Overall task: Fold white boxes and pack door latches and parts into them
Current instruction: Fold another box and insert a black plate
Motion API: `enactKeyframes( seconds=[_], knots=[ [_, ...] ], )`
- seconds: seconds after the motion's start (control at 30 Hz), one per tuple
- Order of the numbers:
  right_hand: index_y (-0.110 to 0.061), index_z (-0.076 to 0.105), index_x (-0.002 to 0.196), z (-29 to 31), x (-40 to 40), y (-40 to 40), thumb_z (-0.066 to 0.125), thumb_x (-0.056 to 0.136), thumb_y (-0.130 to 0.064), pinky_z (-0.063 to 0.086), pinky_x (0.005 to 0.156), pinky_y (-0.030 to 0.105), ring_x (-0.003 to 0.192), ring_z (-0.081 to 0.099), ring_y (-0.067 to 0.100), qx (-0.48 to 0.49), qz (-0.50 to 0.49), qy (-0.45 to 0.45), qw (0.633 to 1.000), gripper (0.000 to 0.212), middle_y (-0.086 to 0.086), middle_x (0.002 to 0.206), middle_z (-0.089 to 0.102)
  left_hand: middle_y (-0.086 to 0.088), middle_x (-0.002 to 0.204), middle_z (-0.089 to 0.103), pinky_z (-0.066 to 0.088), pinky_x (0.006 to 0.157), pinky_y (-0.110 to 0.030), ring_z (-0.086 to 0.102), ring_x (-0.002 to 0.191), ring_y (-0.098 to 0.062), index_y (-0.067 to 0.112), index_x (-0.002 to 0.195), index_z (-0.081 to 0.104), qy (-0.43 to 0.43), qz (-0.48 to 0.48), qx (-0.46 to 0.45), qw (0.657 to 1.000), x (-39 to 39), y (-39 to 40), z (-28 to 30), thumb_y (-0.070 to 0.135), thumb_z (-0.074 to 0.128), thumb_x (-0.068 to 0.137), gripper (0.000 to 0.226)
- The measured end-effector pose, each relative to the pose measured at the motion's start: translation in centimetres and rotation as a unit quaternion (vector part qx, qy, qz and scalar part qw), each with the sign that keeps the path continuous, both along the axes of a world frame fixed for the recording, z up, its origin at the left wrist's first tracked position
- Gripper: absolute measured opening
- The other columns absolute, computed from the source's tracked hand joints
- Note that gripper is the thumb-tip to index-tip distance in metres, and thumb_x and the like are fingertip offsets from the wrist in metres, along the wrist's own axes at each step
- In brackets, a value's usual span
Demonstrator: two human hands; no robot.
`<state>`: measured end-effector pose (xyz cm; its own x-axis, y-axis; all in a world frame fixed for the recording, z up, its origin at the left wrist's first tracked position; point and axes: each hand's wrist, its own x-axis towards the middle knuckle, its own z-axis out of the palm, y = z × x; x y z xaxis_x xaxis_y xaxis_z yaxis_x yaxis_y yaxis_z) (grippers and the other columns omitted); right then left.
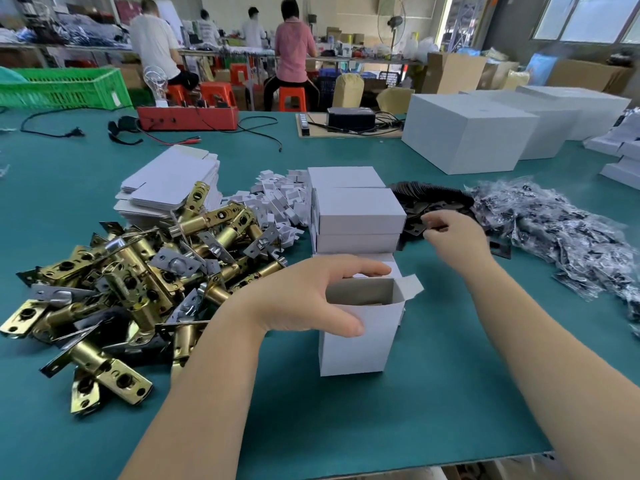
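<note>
Left hand point(311, 292) grips the open-topped small white cardboard box point(360, 334) standing upright on the green table mat point(433, 393), thumb on the near wall, fingers curled over the far rim. Top flaps up; inside not readable. Right hand point(453, 237) is over the pile of flat black metal plates point(433, 199), fingertips pinched on one plate's edge. Stack of closed white boxes point(356, 213) sits just behind the open box. Heap of brass-coloured door latches point(138, 278) lies left of it, flat unfolded white box blanks point(169, 181) behind the heap. Clear bags of dark small parts point(561, 233) far right.
</note>
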<state>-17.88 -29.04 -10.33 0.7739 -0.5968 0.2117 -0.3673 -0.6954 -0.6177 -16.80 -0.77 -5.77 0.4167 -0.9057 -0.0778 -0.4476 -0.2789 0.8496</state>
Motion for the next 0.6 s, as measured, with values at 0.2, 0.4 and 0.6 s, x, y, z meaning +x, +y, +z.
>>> enactKeyframes(
  seconds=[0.2, 0.4, 0.6],
  knots=[
    [-0.014, 0.041, 0.143, -2.6, 3.6, -1.6, 0.049, 0.096, -0.017, 0.036, 0.102, 0.041, 0.129, 0.035, 0.035, -0.183, 0.016, 0.152, 0.971, 0.048, 0.009, 0.145, 0.044, 0.047, 0.119, 0.047, 0.031, 0.082, 0.007, 0.039, 0.115, 0.027, 0.05, 0.128, 0.05, -0.008, 0.007, 0.006, 1.0, 0.1, 0.0, -0.1, 0.026, 0.065, 0.068, 0.067],
    [-0.009, 0.055, 0.13, -3.1, 4.0, -2.1, 0.052, 0.096, -0.025, 0.037, 0.095, 0.041, 0.119, 0.041, 0.035, -0.299, 0.012, 0.144, 0.943, 0.037, 0.017, 0.126, 0.053, 0.047, 0.12, 0.046, 0.03, 0.082, 0.007, 0.04, 0.114, 0.027, 0.047, 0.131, 0.051, -0.018, 0.007, 0.005, 1.0, 0.1, -0.1, -0.3, 0.028, 0.065, 0.068, 0.068],
    [-0.001, 0.066, 0.093, -3.7, 2.2, -1.5, 0.05, 0.098, -0.023, 0.034, 0.075, 0.037, 0.095, 0.052, 0.036, -0.132, -0.005, -0.065, 0.989, 0.028, 0.016, 0.092, 0.062, 0.046, 0.12, 0.048, 0.029, 0.084, 0.007, 0.039, 0.116, 0.025, 0.055, 0.121, 0.05, -0.016, 0.012, 0.001, 1.0, 0.0, -0.2, -0.2, 0.028, 0.065, 0.066, 0.063]
  ],
)
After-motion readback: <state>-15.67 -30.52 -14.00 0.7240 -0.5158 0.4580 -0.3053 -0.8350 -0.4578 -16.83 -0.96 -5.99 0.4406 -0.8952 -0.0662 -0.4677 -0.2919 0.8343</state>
